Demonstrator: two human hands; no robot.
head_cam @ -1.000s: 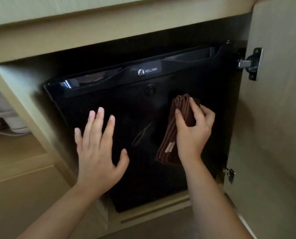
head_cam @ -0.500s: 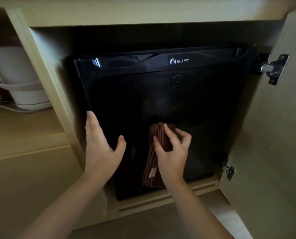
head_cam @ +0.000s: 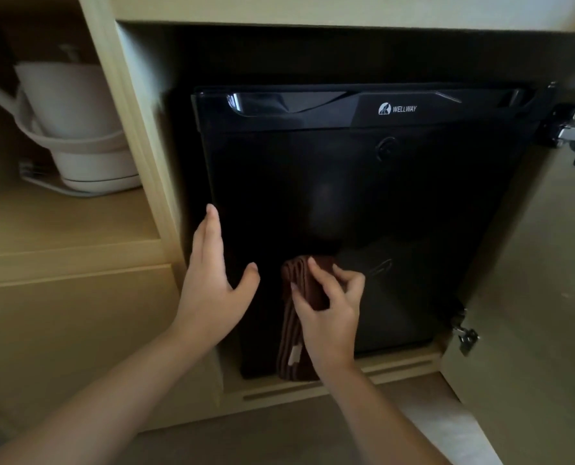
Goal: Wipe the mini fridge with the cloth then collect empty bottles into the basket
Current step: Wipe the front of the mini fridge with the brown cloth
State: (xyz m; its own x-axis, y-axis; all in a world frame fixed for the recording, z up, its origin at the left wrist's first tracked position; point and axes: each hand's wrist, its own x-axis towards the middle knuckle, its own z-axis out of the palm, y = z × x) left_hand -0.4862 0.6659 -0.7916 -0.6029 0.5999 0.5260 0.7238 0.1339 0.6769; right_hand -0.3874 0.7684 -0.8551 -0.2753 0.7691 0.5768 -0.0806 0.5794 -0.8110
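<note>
so my right hand [head_cam: 329, 307] gripped the folded brown cloth [head_cam: 294, 333] low on the black mini fridge door [head_cam: 363, 196] to wipe it, and my left hand [head_cam: 212, 283] lay open at its left edge, probably to steady it.

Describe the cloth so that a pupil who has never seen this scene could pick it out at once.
Find the black mini fridge set inside the pale wooden cabinet. Low on its door, the right hand presses a folded cloth against it. It is the only brown, ribbed thing there, with a small pale tag.
</note>
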